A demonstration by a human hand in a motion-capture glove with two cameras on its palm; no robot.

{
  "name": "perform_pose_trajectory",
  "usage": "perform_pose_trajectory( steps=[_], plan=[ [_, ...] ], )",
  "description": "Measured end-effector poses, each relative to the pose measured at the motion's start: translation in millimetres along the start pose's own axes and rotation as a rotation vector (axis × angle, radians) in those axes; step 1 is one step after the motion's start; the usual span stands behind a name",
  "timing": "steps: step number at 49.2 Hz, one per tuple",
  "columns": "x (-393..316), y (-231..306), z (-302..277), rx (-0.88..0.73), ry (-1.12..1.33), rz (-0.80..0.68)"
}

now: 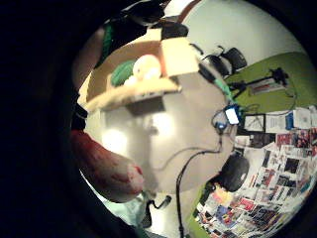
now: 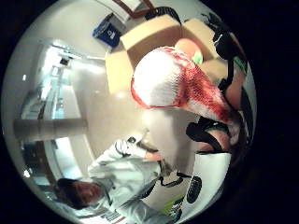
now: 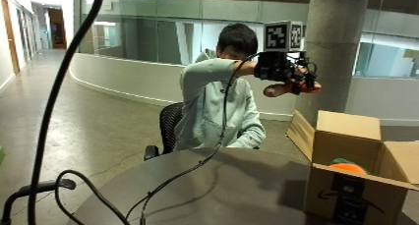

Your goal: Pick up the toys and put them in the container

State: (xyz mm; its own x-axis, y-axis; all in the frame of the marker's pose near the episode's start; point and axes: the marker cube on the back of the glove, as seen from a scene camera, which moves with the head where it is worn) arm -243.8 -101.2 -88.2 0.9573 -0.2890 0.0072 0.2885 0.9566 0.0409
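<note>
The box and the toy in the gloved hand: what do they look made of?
The box: brown corrugated cardboard, matte, with folded flaps and a printed logo. The toy: probably soft, white and red with a netted or knit-like surface; the exact material is unclear. The right hand holds it raised.

No readable text on anything here.

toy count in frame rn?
3 visible. One red-and-white toy held in the gloved right hand, raised above the table. A peach-orange toy and a green toy lie in the cardboard box. More may be hidden below them.
</note>
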Motion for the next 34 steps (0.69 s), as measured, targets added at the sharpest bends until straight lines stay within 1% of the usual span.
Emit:
perform_pose_trajectory(
  steps=[5,11,17,27,34],
  plan=[
    [-13.9,-28.3,-13.2,0.066,-0.016,0.014],
    [-28.2,-56.2,-10.7,0.122,-0.012,0.041],
    [-10.6,-78.5,3.7,0.043,0.024,0.057],
    [-18.2,-70.1,7.4,0.036,-0.041,0.076],
    [-6.0,-57.4,-3.4,0.079,-0.048,0.091]
  ],
)
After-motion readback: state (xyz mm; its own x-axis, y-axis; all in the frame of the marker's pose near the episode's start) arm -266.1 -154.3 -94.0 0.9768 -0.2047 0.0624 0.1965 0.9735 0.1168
